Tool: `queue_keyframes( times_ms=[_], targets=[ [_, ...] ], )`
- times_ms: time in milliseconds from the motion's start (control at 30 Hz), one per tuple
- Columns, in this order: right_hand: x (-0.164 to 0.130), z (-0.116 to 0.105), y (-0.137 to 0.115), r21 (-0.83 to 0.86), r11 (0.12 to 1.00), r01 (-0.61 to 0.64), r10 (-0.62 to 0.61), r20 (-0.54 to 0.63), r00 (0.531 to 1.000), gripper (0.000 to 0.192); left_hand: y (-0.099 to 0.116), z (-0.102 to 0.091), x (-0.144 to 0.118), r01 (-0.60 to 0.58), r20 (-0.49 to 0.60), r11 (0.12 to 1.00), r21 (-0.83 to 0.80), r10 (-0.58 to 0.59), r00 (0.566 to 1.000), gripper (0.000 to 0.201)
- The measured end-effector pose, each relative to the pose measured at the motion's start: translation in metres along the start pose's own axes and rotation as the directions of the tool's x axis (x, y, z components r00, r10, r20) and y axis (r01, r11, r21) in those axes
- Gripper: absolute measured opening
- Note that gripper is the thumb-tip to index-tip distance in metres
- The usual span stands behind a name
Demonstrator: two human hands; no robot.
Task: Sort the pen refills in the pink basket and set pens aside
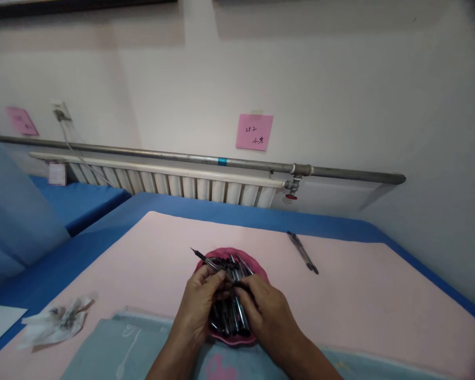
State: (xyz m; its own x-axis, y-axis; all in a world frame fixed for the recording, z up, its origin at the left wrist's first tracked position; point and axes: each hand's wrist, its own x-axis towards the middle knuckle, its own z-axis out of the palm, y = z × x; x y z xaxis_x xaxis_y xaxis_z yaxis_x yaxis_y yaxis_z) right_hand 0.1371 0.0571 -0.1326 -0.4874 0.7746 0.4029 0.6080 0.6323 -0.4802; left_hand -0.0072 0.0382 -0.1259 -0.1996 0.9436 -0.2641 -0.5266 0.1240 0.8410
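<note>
In the head view, an uncapped pen [208, 260] slants up to the left over the pink basket [257, 262], its bare tip pointing away from me. My left hand [198, 295] pinches the pen's barrel between thumb and fingers. The fingers of my right hand [267, 311] are closed round a dark piece at the pen's rear end; whether that is the barrel's end or a cap I cannot tell. Several black and clear pens [231, 316] fill the basket below both hands, which partly hide them.
Two pens [302, 252] lie side by side on the pink mat [360, 295] at right. A crumpled tissue [59, 322] lies at left, near a white sheet [0, 322]. A grey-blue cloth [114, 348] lies in front. Behind the blue table edge stand a radiator [190, 184] and pipe.
</note>
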Motion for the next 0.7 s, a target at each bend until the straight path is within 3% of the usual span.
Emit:
queue_keyframes(
  times_ms=[300,400,567,700],
  targets=[
    [-0.002,0.007,0.004,-0.002,1.000,0.030,-0.030,-0.042,0.999,0.011,-0.002,-0.001,0.000,-0.032,0.018,0.998,0.051,0.031,0.999,0.025],
    [-0.001,0.008,0.003,0.055,0.998,0.034,-0.031,-0.043,0.999,0.012,-0.002,-0.001,0.000,-0.048,0.029,0.996,0.072,0.046,0.998,0.024],
    [0.000,0.005,-0.003,0.218,0.974,-0.061,0.062,0.005,0.998,0.010,0.001,-0.006,0.001,-0.100,0.080,0.990,0.097,0.092,0.992,0.019],
    [0.004,-0.003,0.000,0.302,0.943,-0.142,0.178,-0.095,0.979,0.015,0.015,-0.017,0.005,-0.202,-0.101,0.974,0.103,0.213,0.972,0.020]
  ],
)
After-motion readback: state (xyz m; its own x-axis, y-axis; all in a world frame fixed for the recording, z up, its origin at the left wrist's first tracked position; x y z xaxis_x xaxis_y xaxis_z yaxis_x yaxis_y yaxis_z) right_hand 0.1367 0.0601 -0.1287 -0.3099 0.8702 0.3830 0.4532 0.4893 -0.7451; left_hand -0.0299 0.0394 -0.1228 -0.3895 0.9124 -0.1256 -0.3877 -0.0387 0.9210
